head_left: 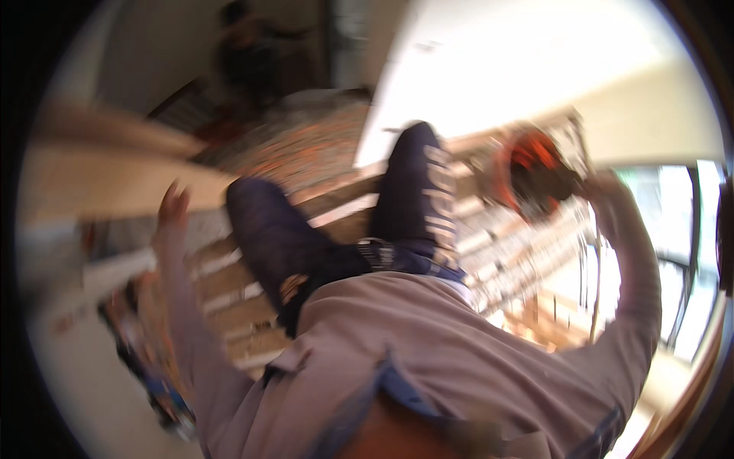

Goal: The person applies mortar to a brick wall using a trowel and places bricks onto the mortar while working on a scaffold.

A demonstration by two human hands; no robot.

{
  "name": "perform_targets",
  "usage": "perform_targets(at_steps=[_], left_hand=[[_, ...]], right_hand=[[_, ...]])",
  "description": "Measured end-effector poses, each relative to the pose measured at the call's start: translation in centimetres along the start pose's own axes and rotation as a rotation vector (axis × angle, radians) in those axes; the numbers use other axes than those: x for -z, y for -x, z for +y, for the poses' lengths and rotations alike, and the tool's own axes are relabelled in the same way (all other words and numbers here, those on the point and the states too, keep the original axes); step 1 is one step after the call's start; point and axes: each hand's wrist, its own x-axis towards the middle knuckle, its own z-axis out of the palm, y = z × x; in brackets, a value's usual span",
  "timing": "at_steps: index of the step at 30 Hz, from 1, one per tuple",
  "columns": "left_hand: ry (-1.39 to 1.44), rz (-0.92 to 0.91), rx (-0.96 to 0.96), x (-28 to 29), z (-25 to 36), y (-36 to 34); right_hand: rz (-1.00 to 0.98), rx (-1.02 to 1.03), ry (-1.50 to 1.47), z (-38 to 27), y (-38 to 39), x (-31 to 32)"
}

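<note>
Round orange-red bucket (501,174), probably plastic: upper right of the head view, mouth turned toward the camera, over the brown wooden slatted platform (489,256). Can't tell if it's resting there or held up; too blurred.

Dark brown irregular lump (563,183), material unclear, overlaps the bucket mouth, right up against the right hand (600,186). Right hand grip: can't tell whether it's on the lump or the rim.

Step in hand, my read: right-hand work at the bucket. Next move calls for a sure hold and a steady bucket, since the slats have gaps.

Left hand (173,206) is well apart on the other side, fingers extended, nothing in it, near the long tan board (126,187). Dark navy fabric trousers (409,191), knees bent, sit between the hands.

Further out: grey-and-orange rubble-like patch (313,149), another person (248,57) in shadow.
</note>
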Motion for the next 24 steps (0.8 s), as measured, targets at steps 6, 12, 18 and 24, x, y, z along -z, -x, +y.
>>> perform_targets(at_steps=[6, 12, 18, 24], left_hand=[[0.089, 0.058, -0.060, -5.4, 27.7, 4.2], [0.019, 0.129, -0.012, -4.2, 26.9, 6.2], [0.043, 0.128, -0.025, -3.4, 26.9, 5.6], [0.081, 0.139, 0.027, -3.0, 27.2, 3.6]], right_hand=[[-0.167, 0.208, 0.481, -1.4, 2.9, -0.8], [-0.442, -0.322, -0.231, -7.0, -2.3, -2.3], [-0.272, -0.192, -0.063, -7.7, 1.4, -2.8], [-0.170, -0.259, -0.471, -9.4, 2.5, -1.3]])
